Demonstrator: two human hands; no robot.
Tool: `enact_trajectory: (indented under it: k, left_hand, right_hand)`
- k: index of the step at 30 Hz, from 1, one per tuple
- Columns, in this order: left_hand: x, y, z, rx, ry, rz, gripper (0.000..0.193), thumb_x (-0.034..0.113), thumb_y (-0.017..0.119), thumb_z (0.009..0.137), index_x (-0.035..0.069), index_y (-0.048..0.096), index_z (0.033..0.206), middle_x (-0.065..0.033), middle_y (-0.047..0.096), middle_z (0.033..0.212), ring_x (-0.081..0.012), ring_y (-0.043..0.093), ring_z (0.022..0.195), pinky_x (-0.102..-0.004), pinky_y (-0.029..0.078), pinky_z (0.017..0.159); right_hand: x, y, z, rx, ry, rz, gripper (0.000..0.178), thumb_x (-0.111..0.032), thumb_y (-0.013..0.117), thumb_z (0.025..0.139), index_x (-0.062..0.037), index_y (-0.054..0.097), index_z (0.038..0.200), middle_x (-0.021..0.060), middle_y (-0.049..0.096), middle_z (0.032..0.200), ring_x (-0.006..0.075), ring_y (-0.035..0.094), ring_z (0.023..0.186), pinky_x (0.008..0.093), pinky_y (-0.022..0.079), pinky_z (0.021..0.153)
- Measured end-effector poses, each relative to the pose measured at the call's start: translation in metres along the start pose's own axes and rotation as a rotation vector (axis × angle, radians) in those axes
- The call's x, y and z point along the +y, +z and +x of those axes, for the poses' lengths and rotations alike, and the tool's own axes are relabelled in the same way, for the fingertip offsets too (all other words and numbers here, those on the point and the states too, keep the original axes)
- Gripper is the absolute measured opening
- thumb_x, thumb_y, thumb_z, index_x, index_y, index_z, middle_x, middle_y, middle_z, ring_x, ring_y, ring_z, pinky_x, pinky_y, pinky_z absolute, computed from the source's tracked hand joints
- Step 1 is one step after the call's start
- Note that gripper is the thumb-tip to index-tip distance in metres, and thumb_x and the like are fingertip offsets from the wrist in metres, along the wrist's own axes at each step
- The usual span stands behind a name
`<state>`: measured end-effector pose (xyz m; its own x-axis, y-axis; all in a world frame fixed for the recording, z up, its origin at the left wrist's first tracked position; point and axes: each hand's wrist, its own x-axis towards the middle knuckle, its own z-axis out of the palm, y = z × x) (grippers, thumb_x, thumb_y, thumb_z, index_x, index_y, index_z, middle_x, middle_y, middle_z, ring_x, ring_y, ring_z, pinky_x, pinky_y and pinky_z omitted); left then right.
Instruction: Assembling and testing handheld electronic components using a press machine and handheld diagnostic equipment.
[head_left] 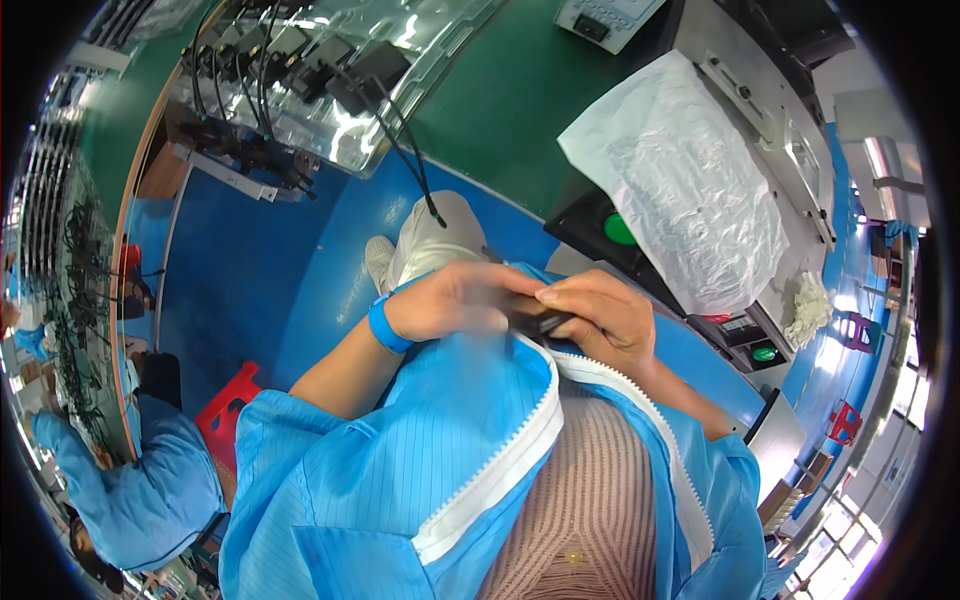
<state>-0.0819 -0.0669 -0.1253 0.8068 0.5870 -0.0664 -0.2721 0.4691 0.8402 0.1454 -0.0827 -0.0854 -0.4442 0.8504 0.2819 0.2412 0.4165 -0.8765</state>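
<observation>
My left hand [440,302], with a blue band [385,325] at its wrist, is closed around one side of a small dark object [538,314] in front of my chest. From the other side my right hand [607,315] pinches the same object between thumb and fingers. Most of it is covered by the fingers, and the left fingertips are blurred, so its kind does not show. Beyond the hands, several black power adapters [378,72] with cables rest on a clear plastic tray [440,62].
At the right, a crinkled translucent plastic sheet [680,170] covers part of a machine with green buttons [619,229]. A green-topped bench [490,110] lies ahead. To the left are a red stool [232,400] and a co-worker in blue [150,490].
</observation>
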Motion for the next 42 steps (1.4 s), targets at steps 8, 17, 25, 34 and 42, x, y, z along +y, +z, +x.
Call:
enact_trajectory:
  k: [8,17,25,34,42]
  left_hand:
    - [0.054,0.029,0.028,0.092,0.306,0.720,0.060,0.026,0.084,0.062,-0.001,0.062,0.111,-0.0144,0.062,0.109,-0.0269,0.057,0.099,-0.0369,0.043,0.088]
    - [0.084,0.048,0.048,0.011,0.243,0.873,0.055,0.025,0.080,0.068,-0.002,0.061,0.112,-0.0155,0.062,0.110,-0.0276,0.059,0.098,-0.0346,0.045,0.086]
    - [0.080,0.053,0.046,-0.027,0.237,0.476,0.050,0.016,0.078,0.069,-0.005,0.060,0.111,-0.0187,0.059,0.114,-0.0278,0.057,0.105,-0.0367,0.045,0.089]
    - [0.140,0.069,0.069,-0.145,0.635,0.660,0.068,0.025,0.083,0.061,-0.009,0.058,0.115,-0.0261,0.061,0.104,-0.0325,0.058,0.096,-0.0374,0.044,0.081]
    - [0.171,0.112,0.081,-0.168,1.160,1.230,0.066,0.031,0.086,0.056,0.001,0.061,0.109,-0.0156,0.064,0.101,-0.0268,0.062,0.082,-0.0333,0.049,0.069]
  right_hand:
    - [-0.016,-0.022,-0.002,0.165,-0.299,-0.159,0.035,-0.009,0.072,0.061,-0.0033,0.067,0.095,0.0091,0.064,0.098,0.0243,0.059,0.083,0.0345,0.047,0.072]
    - [-0.017,-0.047,-0.010,0.237,-0.556,-0.468,0.038,-0.013,0.065,0.059,-0.0012,0.066,0.095,0.0083,0.063,0.097,0.0236,0.059,0.082,0.0355,0.050,0.069]
    - [-0.027,-0.070,-0.032,0.240,-0.176,-0.452,0.035,-0.025,0.071,0.072,-0.0007,0.064,0.097,0.0109,0.063,0.095,0.0292,0.060,0.085,0.0376,0.049,0.073]
    - [-0.071,-0.115,-0.083,-0.096,0.121,-0.253,0.020,-0.019,0.067,0.080,-0.0012,0.063,0.086,0.0106,0.059,0.079,0.0286,0.057,0.073,0.0386,0.046,0.062]
    - [-0.095,-0.163,-0.052,0.539,-0.107,-0.855,0.020,0.004,0.068,0.068,-0.0007,0.058,0.085,0.0095,0.058,0.087,0.0282,0.059,0.079,0.0334,0.049,0.066]
